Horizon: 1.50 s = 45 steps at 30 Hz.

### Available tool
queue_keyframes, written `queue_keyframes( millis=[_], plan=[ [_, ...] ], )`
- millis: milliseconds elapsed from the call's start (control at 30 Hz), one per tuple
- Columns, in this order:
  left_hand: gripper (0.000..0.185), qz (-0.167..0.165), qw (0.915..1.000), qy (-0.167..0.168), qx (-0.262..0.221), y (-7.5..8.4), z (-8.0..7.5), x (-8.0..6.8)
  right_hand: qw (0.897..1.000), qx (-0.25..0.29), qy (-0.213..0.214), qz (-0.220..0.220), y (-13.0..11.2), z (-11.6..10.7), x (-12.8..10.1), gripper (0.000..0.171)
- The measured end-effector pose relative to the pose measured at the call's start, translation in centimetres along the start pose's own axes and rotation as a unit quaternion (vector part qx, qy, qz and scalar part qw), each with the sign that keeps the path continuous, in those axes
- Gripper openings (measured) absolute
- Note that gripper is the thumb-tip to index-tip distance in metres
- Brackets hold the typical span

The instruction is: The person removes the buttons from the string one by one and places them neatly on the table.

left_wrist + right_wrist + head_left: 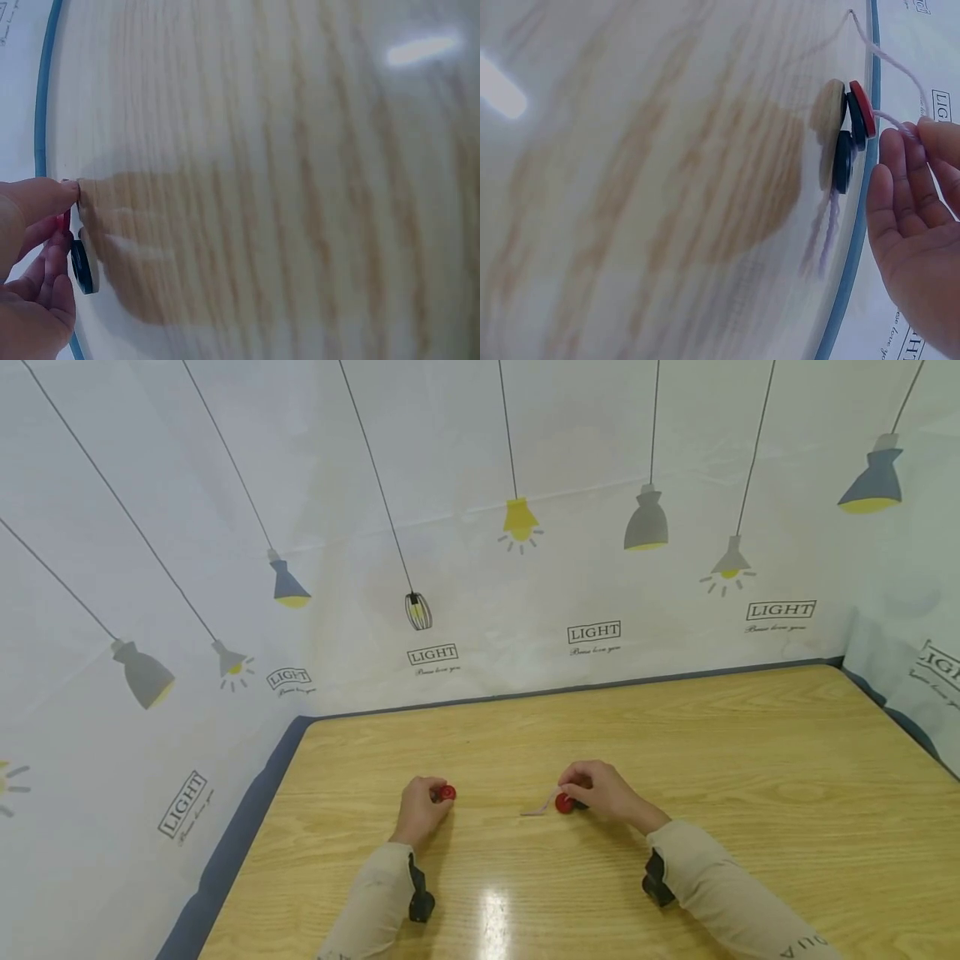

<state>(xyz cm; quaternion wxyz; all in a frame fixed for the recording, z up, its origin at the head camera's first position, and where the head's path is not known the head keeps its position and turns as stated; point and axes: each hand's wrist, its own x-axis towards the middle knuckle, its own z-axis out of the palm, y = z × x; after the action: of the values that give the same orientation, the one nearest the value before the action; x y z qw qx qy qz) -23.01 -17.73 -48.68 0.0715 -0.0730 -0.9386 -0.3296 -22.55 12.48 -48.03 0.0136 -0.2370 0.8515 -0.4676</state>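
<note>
Plainly, the string [533, 813] trails left from the right hand [606, 795], which pinches it, its length pointing toward the left hand [420, 810] but ending well apart, so the right is nearer. The left hand grips a red button [447, 792] by its left side. A second red button [564, 803] sits just beside the right fingers. Wood tabletop [487, 747] stretches between both hands to its far edge.

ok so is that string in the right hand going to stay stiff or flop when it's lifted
The string is probably floppy, since it bends sharply beyond the pinch of the right hand. It looks thin, so likely very light. Lifting may also drag the red disc, as one strand runs from it to that hand.
</note>
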Motion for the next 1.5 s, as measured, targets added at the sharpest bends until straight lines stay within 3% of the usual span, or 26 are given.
queue_keyframes(
  millis=[233, 667, 900, 1000, 1300, 1500],
  plan=[
    [0.027, -0.013, 0.9996, -0.023, -0.007, 0.0, -0.2, 0.2, 1.0, -0.002, 0.002, -0.003, 0.2, 0.1, 0.1, 0.005],
    [0.032, -0.02, 0.999, -0.024, -0.033, 0.2, -0.6, -0.2, 1.0, 0.002, -0.002, -0.007, 0.1, 0.1, 0.2, 0.007],
    [0.026, 0.007, 0.9981, 0.034, -0.051, 0.8, 0.2, 0.0, 1.0, 0.008, -0.01, 0.004, -0.2, 0.1, 0.1, 0.007],
    [0.024, 0.015, 0.9966, 0.045, -0.067, 1.5, 1.0, -0.1, 1.0, 0.009, -0.011, 0.001, -0.4, 0.2, 0.2, 0.007],
    [0.019, 0.047, 0.9908, 0.008, -0.126, 5.7, 3.3, -0.9, 1.0, 0.005, -0.012, -0.002, -0.4, 0.2, 0.2, 0.007],
    [0.018, 0.034, 0.9802, -0.002, -0.195, 8.2, 6.0, -1.5, 1.0, 0.007, -0.008, 0.002, -0.7, 0.1, 0.2, 0.007]
  ],
)
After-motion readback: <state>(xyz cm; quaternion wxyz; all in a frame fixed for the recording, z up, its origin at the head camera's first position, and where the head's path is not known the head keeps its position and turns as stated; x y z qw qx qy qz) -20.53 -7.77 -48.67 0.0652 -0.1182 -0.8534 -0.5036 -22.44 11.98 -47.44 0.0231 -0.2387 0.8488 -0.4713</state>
